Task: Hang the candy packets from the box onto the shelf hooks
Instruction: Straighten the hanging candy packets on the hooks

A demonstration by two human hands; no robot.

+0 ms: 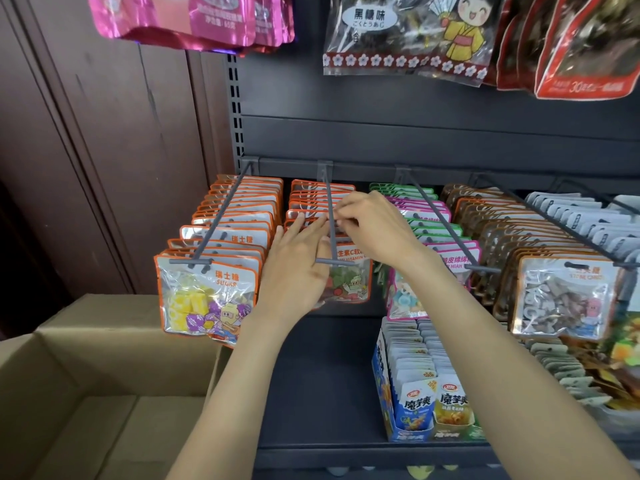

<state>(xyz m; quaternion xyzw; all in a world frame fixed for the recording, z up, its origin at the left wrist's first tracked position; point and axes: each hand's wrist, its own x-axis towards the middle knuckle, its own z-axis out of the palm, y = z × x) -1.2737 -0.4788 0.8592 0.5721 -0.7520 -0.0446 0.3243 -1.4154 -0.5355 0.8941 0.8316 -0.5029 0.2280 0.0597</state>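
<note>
Both hands, left hand (297,261) flat and right hand (372,223) pinching, work orange-edged clear candy packets (317,202) along the grey metal hook (330,216) between them; brown cardboard box (104,393) below-left looks empty, task seems nearly done.

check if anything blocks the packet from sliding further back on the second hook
Nothing visible blocks it. Both hands, left hand and right hand, are at the packet on the hook; the rod behind looks bare up to the hung packets.

Head camera looks forward and down, close to the shelf hooks (330,216) (single view).
</note>
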